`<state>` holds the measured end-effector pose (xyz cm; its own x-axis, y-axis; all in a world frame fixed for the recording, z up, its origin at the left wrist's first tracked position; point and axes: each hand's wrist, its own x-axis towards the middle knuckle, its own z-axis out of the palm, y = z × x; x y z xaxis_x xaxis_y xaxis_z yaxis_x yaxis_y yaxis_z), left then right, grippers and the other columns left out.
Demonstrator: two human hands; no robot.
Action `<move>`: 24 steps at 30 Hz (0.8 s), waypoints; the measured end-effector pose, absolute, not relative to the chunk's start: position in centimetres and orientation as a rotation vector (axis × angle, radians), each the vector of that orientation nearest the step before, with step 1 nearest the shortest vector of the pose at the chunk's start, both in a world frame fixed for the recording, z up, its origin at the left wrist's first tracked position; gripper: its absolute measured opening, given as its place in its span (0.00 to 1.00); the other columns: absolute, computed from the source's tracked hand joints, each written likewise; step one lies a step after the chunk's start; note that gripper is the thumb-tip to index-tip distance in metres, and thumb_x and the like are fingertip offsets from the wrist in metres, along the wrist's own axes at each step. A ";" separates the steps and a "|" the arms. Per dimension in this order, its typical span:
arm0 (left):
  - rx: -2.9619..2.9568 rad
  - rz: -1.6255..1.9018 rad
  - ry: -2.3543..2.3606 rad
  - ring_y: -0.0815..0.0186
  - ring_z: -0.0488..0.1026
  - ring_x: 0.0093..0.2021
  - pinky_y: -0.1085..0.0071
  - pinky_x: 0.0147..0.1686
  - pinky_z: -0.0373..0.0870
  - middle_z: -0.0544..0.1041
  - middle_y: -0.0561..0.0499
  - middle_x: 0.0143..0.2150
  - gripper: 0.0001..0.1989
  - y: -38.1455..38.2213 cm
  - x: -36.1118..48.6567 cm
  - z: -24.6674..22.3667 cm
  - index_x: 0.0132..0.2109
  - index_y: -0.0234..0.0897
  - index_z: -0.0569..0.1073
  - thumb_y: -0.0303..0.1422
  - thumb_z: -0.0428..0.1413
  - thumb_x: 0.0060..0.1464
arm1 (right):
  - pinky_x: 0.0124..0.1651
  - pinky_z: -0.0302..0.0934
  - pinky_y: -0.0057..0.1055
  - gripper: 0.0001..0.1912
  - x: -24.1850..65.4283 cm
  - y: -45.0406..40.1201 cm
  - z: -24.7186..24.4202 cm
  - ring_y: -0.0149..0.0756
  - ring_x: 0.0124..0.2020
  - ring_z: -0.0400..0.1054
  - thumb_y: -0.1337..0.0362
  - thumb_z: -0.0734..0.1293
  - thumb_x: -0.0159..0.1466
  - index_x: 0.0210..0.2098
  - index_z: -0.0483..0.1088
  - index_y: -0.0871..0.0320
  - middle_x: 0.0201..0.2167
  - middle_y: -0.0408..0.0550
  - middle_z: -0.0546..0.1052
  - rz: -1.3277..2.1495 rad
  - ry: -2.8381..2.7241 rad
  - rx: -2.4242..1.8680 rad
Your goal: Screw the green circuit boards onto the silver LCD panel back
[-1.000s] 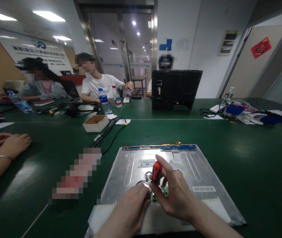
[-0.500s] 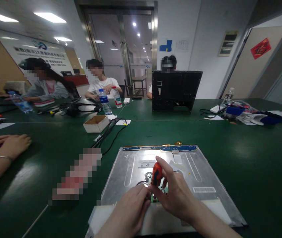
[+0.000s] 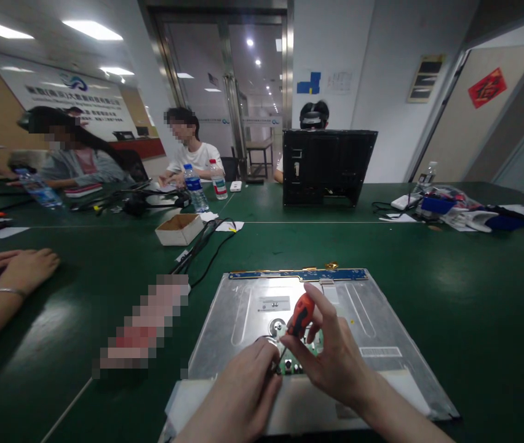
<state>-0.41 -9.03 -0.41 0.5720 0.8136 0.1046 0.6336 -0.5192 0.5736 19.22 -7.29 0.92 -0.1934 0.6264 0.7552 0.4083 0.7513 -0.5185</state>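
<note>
My right hand (image 3: 333,351) grips a screwdriver by its red and black handle (image 3: 302,315). The screwdriver tilts, with its thin shaft running down to the left toward the fingertips of my left hand (image 3: 250,378). Those fingers are curled together at the left edge of a small green circuit board (image 3: 289,364); what they pinch is hidden. Under both hands lies a flat silver metal display panel (image 3: 225,314). A blue circuit strip (image 3: 289,276) runs along its far edge. Dark wires (image 3: 264,338) show just beyond my left fingers.
Left of the panel are a blurred pinkish object (image 3: 146,320), black cables (image 3: 202,243) and an open cardboard box (image 3: 179,231). A co-worker's hands (image 3: 26,271) rest at the left. Farther back stand bottles (image 3: 195,187) and a black monitor housing (image 3: 329,166); bagged items (image 3: 465,209) lie right.
The screwdriver handle and my right hand have shifted slightly right and up, and the handle leans more to the right. More of the shaft shows. My left hand stays nearly in place.
</note>
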 end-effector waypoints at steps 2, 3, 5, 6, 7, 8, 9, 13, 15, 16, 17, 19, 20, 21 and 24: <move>2.311 0.478 1.195 0.58 0.74 0.39 0.65 0.39 0.72 0.76 0.46 0.42 0.07 -9.1 -0.4 -0.1 0.44 0.40 0.67 0.26 0.51 0.59 | 0.25 0.69 0.30 0.37 19.4 -7.1 1.3 0.35 0.24 0.73 0.65 0.64 0.70 0.72 0.41 0.50 0.32 0.44 0.78 0.266 -1.787 -0.807; 2.306 0.474 1.210 0.58 0.74 0.39 0.65 0.38 0.72 0.76 0.47 0.41 0.08 -9.1 -0.5 0.1 0.44 0.40 0.67 0.26 0.51 0.58 | 0.24 0.69 0.29 0.37 19.6 -7.1 1.6 0.35 0.24 0.74 0.65 0.64 0.70 0.72 0.42 0.50 0.32 0.43 0.78 0.285 -1.761 -0.814; 2.303 0.491 1.226 0.58 0.74 0.38 0.65 0.37 0.71 0.76 0.47 0.40 0.07 -9.1 -0.7 0.4 0.44 0.40 0.67 0.26 0.51 0.59 | 0.25 0.69 0.28 0.37 20.2 -7.0 2.1 0.35 0.24 0.74 0.65 0.65 0.69 0.71 0.44 0.50 0.32 0.43 0.79 0.344 -1.695 -0.850; 2.307 0.509 1.227 0.58 0.74 0.38 0.65 0.37 0.71 0.76 0.47 0.40 0.06 -9.0 -0.9 0.5 0.45 0.40 0.67 0.27 0.50 0.61 | 0.25 0.69 0.28 0.37 20.6 -7.0 2.4 0.34 0.24 0.74 0.65 0.66 0.69 0.71 0.44 0.50 0.32 0.43 0.80 0.376 -1.655 -0.879; 2.316 0.528 1.227 0.58 0.75 0.38 0.65 0.37 0.71 0.76 0.47 0.40 0.05 -8.8 -1.2 0.7 0.45 0.40 0.67 0.28 0.48 0.63 | 0.26 0.70 0.29 0.37 21.1 -7.0 2.6 0.34 0.24 0.75 0.64 0.66 0.68 0.71 0.45 0.50 0.33 0.43 0.80 0.416 -1.621 -0.915; 2.329 0.542 1.232 0.58 0.75 0.39 0.65 0.38 0.71 0.76 0.47 0.41 0.06 -8.6 -1.6 0.8 0.45 0.40 0.68 0.29 0.47 0.65 | 0.26 0.70 0.29 0.37 21.7 -7.1 2.8 0.35 0.24 0.75 0.64 0.67 0.68 0.70 0.46 0.51 0.33 0.43 0.81 0.444 -1.575 -0.962; 2.348 0.540 1.238 0.57 0.75 0.40 0.64 0.39 0.71 0.76 0.46 0.41 0.07 -8.2 -2.0 0.9 0.46 0.40 0.68 0.30 0.46 0.67 | 0.27 0.71 0.30 0.37 22.3 -7.3 2.8 0.35 0.25 0.75 0.63 0.67 0.68 0.70 0.47 0.51 0.33 0.44 0.81 0.470 -1.540 -1.014; 2.424 0.449 1.280 0.55 0.76 0.43 0.62 0.42 0.72 0.77 0.45 0.43 0.09 -5.7 -3.1 1.4 0.47 0.40 0.70 0.30 0.46 0.66 | 0.31 0.71 0.34 0.40 25.3 -7.7 2.4 0.40 0.29 0.76 0.55 0.71 0.65 0.69 0.49 0.54 0.32 0.46 0.81 0.576 -1.405 -1.161; 2.427 0.363 1.333 0.54 0.77 0.45 0.61 0.44 0.71 0.78 0.44 0.44 0.08 -4.0 -2.9 1.9 0.47 0.39 0.70 0.29 0.49 0.63 | 0.33 0.70 0.34 0.43 26.7 -7.8 2.0 0.39 0.29 0.74 0.53 0.72 0.64 0.70 0.48 0.53 0.33 0.45 0.81 0.660 -1.343 -1.254; 2.419 0.318 1.357 0.53 0.76 0.46 0.61 0.45 0.71 0.78 0.43 0.45 0.08 -3.2 -2.5 2.1 0.46 0.38 0.71 0.28 0.49 0.62 | 0.32 0.69 0.34 0.43 27.3 -7.7 1.8 0.38 0.27 0.72 0.52 0.72 0.64 0.70 0.47 0.53 0.33 0.44 0.81 0.683 -1.307 -1.277; 2.404 0.296 1.380 0.53 0.76 0.47 0.61 0.46 0.71 0.79 0.43 0.46 0.09 -2.4 -2.1 2.3 0.47 0.38 0.71 0.27 0.50 0.61 | 0.30 0.67 0.33 0.44 27.8 -7.6 1.6 0.38 0.27 0.71 0.52 0.72 0.64 0.71 0.47 0.53 0.32 0.44 0.80 0.713 -1.283 -1.283; 2.367 0.263 1.426 0.53 0.77 0.45 0.62 0.44 0.70 0.79 0.43 0.44 0.09 -0.9 -1.0 2.6 0.47 0.37 0.71 0.28 0.52 0.59 | 0.28 0.65 0.32 0.46 28.7 -7.4 1.2 0.37 0.26 0.70 0.50 0.72 0.63 0.71 0.47 0.54 0.30 0.43 0.80 0.750 -1.253 -1.282; 2.357 0.242 1.440 0.53 0.77 0.43 0.62 0.43 0.70 0.79 0.43 0.43 0.09 -0.3 -0.5 2.6 0.47 0.36 0.71 0.29 0.53 0.59 | 0.27 0.64 0.32 0.46 29.0 -7.3 1.0 0.37 0.25 0.69 0.50 0.72 0.62 0.71 0.47 0.54 0.30 0.43 0.79 0.756 -1.248 -1.282; 2.354 0.235 1.463 0.52 0.77 0.42 0.62 0.42 0.70 0.79 0.43 0.42 0.09 0.2 -0.1 2.5 0.47 0.36 0.72 0.30 0.54 0.58 | 0.27 0.64 0.32 0.46 29.3 -7.2 0.9 0.37 0.25 0.69 0.50 0.72 0.62 0.71 0.47 0.54 0.30 0.43 0.79 0.756 -1.239 -1.285; 2.368 0.247 1.505 0.52 0.76 0.40 0.63 0.40 0.68 0.79 0.44 0.39 0.06 1.3 0.8 1.7 0.42 0.36 0.73 0.32 0.56 0.57 | 0.27 0.64 0.32 0.46 30.2 -6.8 0.6 0.37 0.25 0.68 0.51 0.72 0.63 0.71 0.46 0.54 0.29 0.42 0.78 0.778 -1.235 -1.288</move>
